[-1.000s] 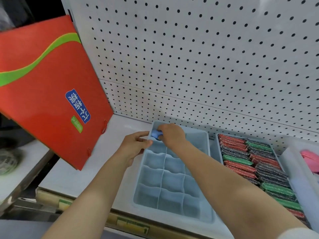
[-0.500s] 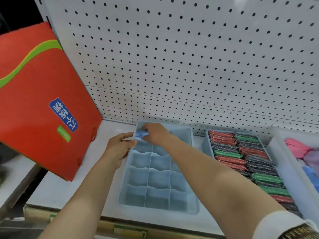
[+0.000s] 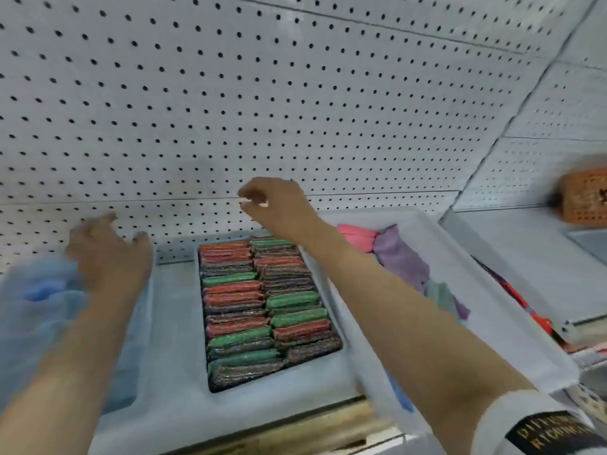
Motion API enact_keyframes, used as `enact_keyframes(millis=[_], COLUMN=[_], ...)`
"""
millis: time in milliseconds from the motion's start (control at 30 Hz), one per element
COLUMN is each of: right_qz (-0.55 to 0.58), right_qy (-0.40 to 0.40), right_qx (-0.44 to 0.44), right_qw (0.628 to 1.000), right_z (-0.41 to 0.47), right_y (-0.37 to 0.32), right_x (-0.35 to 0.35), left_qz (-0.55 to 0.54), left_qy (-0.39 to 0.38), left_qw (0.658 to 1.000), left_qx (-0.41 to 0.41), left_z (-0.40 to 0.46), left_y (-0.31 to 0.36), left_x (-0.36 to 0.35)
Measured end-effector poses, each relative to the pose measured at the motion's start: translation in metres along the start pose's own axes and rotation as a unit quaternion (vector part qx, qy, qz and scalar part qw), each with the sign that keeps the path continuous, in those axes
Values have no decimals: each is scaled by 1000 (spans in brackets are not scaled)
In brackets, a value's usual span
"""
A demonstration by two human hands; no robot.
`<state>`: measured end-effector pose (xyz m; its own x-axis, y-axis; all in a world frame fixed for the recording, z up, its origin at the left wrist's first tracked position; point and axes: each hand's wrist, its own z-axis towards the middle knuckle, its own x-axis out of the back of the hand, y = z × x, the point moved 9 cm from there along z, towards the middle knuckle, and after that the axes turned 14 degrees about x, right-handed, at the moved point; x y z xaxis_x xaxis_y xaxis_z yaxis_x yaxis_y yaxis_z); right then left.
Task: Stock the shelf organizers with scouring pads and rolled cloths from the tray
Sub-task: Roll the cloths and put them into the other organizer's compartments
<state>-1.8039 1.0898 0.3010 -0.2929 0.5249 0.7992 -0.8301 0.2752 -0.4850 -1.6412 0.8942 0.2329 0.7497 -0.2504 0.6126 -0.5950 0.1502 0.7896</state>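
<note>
Right hand (image 3: 277,208) raised empty, fingers loosely curled; left hand (image 3: 108,254) blurred, grip cannot be told. Rolled cloths (image 3: 399,254) seen in tray (image 3: 466,290) at 3 o'clock; neighbouring cloths could be unrolled by a hasty grab

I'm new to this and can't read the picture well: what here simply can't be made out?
- Pale blue divided plastic organizer, head view: motion blur smears its compartments.
- Left hand: blurred, finger pose unclear.
- White plastic tray of rolled cloths: right forearm hides much of it.
- Orange perforated basket: cut off by the right edge.
</note>
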Motion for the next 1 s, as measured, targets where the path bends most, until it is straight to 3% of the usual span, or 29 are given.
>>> enact_keyframes(millis=[100, 200, 267, 333, 433, 500, 567, 667, 767, 833, 1000], right_qz=[-24, -105, -92, -110, -124, 1, 153, 261, 290, 312, 274], right_qy=[-38, -180, -260, -290, -236, -124, -72, -104, -111, -81, -38], right_qx=[-67, -142, -179, -176, -87, -54, -49, -9, 45, 60, 41], right_qw=[997, 968, 944, 934, 960, 991, 984, 960, 949, 945, 960], right_z=[-52, -112, -151, -173, -167, -156, -149, -138, -125, -115, -95], right_y=[76, 146, 175, 191, 190, 180, 170, 137, 97, 78, 79], right_x=[42, 53, 42, 28, 21, 39, 60, 90, 127, 152, 202], left_qz=[13, 38, 65, 134, 202, 190, 126, 9, -19, -47, -97], left_qy=[-158, -328, -348, -326, -291, -295, -311, -349, -419, -454, -374], left_qw=[977, 914, 897, 898, 900, 905, 919, 915, 871, 855, 893], left_qx=[-142, -237, -264, -263, -254, -242, -207, -204, -257, -247, -232], left_z=[-104, -202, -230, -236, -236, -236, -235, -234, -245, -246, -220], left_y=[80, 114, 114, 103, 90, 89, 98, 144, 197, 216, 245], left_x=[-81, -173, -206, -228, -231, -223, -204, -166, -141, -134, -100])
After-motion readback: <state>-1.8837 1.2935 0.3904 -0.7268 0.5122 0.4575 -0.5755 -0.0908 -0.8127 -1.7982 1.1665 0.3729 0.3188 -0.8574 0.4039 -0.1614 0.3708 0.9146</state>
